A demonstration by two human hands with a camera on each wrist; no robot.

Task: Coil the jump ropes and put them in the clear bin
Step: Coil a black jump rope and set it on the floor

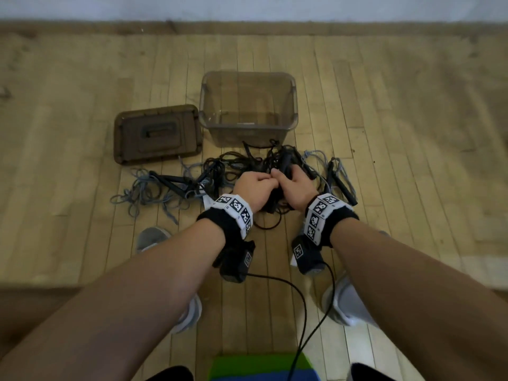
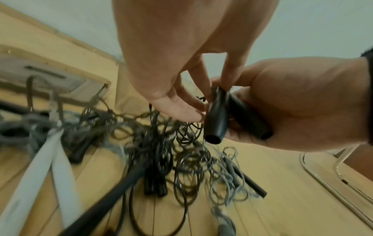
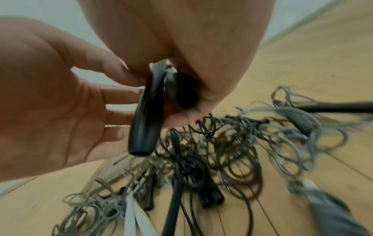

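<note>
A tangled pile of black jump ropes (image 1: 242, 166) lies on the wooden floor just in front of the clear bin (image 1: 248, 127), which stands open and looks empty. Both hands meet above the pile. My right hand (image 1: 292, 182) grips a black handle (image 3: 185, 97) in its palm. A second black handle (image 2: 217, 115) stands beside it, and my left hand (image 1: 257, 182) pinches its top between fingers and thumb. Thin black cord hangs from the handles down into the heap (image 3: 191, 159).
The bin's brown lid (image 1: 158, 133) lies flat to the left of the bin. Grey ropes (image 1: 148, 191) sprawl left of the pile, and more grey rope with black handles (image 1: 339, 177) lies to the right. My shoes (image 1: 343, 303) stand close behind.
</note>
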